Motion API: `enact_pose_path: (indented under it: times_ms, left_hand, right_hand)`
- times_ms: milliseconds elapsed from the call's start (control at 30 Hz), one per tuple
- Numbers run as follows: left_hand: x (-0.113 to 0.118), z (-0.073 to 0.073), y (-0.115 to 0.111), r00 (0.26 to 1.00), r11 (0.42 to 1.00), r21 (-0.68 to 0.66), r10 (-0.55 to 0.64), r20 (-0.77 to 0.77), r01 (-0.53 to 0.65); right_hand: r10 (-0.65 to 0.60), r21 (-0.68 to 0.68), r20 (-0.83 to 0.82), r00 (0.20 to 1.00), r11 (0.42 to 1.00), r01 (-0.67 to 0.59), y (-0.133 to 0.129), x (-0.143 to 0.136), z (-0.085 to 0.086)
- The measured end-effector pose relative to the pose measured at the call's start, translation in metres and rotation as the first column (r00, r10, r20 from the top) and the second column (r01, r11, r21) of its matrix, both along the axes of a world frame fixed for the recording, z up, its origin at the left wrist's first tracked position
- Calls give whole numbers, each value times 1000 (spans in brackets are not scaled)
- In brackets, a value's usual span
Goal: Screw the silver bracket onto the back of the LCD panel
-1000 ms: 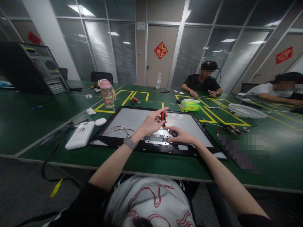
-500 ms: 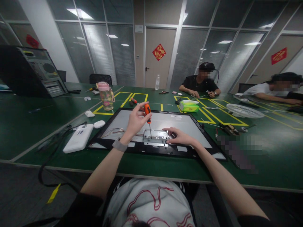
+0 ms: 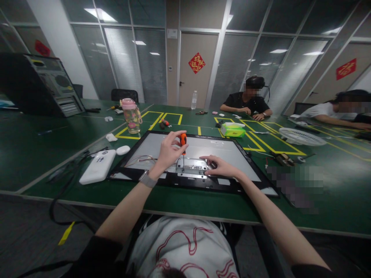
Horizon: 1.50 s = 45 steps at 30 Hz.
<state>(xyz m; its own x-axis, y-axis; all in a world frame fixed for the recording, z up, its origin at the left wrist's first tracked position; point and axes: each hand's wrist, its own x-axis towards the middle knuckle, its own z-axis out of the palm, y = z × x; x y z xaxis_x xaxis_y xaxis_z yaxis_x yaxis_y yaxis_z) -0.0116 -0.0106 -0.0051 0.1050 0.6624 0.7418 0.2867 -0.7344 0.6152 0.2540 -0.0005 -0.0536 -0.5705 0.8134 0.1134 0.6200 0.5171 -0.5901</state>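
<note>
An orange and black screwdriver (image 3: 183, 143) stands nearly upright in my left hand (image 3: 171, 150), its fingers closed round the handle. The tip points down at the left part of a silver metal bracket (image 3: 191, 165); whether it touches a screw is too small to tell. My right hand (image 3: 222, 166) grips the bracket's right end between thumb and fingers. Under both lies a large flat panel (image 3: 234, 154) with a black frame and a grey-white face. Thin wires (image 3: 142, 159) run across the panel left of the bracket.
A white power bank (image 3: 97, 166) and a white oval case (image 3: 123, 150) lie left of the panel. Behind stand a pink-lidded bottle (image 3: 131, 117) and a green tissue pack (image 3: 232, 130). A white fan grille (image 3: 301, 137) is at right. Two people sit across the table.
My left hand has brought the screwdriver more upright, and its tip has shifted slightly left along the bracket. My right hand keeps its place on the bracket.
</note>
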Motion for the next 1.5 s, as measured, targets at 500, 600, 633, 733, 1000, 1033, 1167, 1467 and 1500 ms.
enact_pose_path:
  times_ms: [500, 600, 633, 733, 1000, 1033, 1167, 1467, 1500]
  left_hand:
    - [5, 5, -5, 977, 987, -74, -128, 170, 142]
    - [6, 6, -6, 989, 996, -31, -80, 124, 85]
    - [6, 6, -6, 988, 993, -37, -103, 119, 108]
    - [4, 7, -4, 964, 967, -103, -215, 159, 233]
    - [0, 9, 0, 981, 989, -106, -83, 176, 102]
    - [-1, 9, 0, 971, 978, -131, -136, 196, 164]
    - [-3, 9, 3, 931, 933, -189, -253, 263, 307]
    - [-2, 12, -1, 968, 971, -153, -153, 200, 185]
    - [-3, 12, 0, 958, 961, -164, -186, 219, 224]
  right_hand:
    - [0, 10, -1, 1000, 1000, 0, 2, 1, -4]
    - [5, 12, -6, 1000, 1000, -4, 2, 1, -4]
    - [5, 11, -7, 1000, 1000, -5, 2, 1, -4]
    - [2, 1, -5, 1000, 1000, -2, 1, 0, -2]
    - [-10, -12, 14, 1000, 1000, 10, -2, -1, 3]
    - [-10, -13, 13, 1000, 1000, 10, -2, -1, 2]
    - [-2, -12, 4, 1000, 1000, 2, 1, 1, -1]
    - [-6, -12, -1, 1000, 1000, 6, 0, 0, -1]
    - [-6, -13, -1, 1000, 1000, 6, 1, 1, -2]
